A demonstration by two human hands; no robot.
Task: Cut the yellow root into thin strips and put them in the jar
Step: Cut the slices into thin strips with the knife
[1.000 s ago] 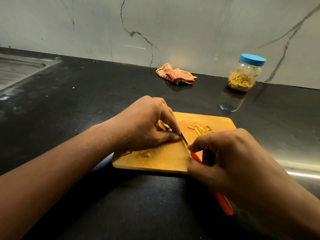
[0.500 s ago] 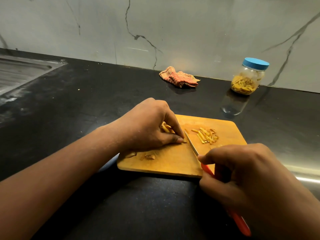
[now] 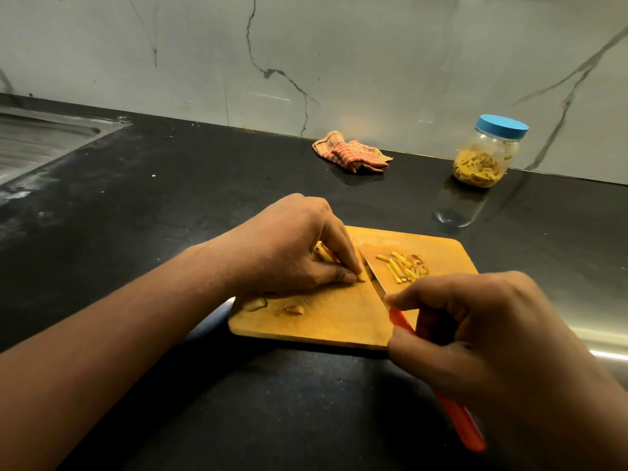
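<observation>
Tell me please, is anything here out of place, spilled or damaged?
Nothing is spilled or broken. Two small things: the jar stands apart from the cutting board with its blue lid on, and a crumpled cloth lies by the wall. The dark lines on the wall look like marble veins, not cracks.

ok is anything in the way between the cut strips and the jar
Yes: the blue lid sits on the jar, closing its mouth. Nothing else visible lies on the counter between cutting board and jar.

No readable text, labels or numbers anywhere.
</observation>
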